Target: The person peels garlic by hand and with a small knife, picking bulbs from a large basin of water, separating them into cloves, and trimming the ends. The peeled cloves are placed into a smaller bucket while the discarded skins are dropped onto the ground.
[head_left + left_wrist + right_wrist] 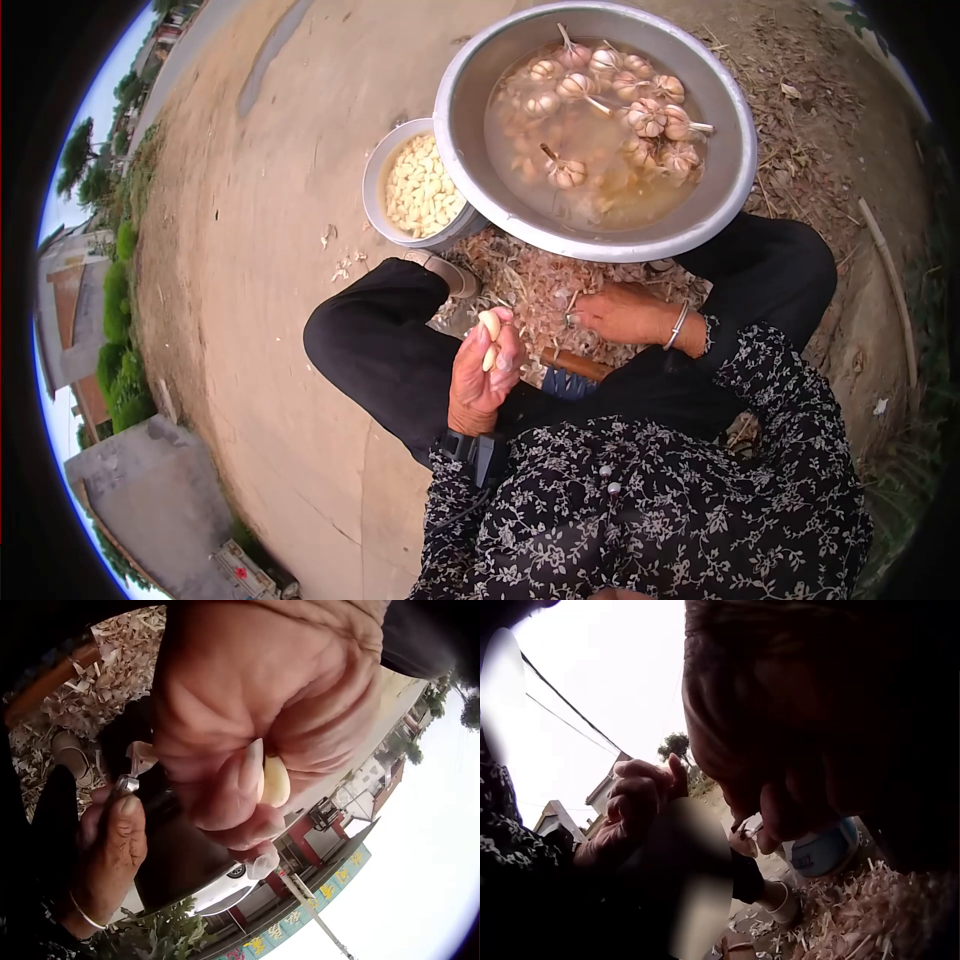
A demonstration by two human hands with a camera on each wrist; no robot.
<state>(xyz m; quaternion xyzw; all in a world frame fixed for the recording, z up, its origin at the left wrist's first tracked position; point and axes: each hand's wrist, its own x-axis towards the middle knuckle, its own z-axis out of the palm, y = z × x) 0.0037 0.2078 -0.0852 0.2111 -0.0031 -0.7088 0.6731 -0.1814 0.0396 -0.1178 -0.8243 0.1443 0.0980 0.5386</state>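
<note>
My left hand [483,372] is raised over the lap and holds peeled garlic cloves [490,322] in its curled fingers. In the left wrist view a smooth cream clove [276,782] shows between fingers and palm. Lower and to the right, my right hand [628,312] hangs above the heap of skins. Its thumb and fingers pinch a small shiny metal tool [127,783], with a pale papery piece of garlic [141,756] at its tip. Most of that tool is hidden in the fingers. The right wrist view shows this hand [780,765] dark against the sky.
A wide metal basin [455,130] in front holds water and whole garlic bulbs [646,118]. Left of it stands a bucket [372,190] of peeled cloves [420,185]. Garlic skins [520,275] litter the ground between the legs. A stick [890,270] lies far right.
</note>
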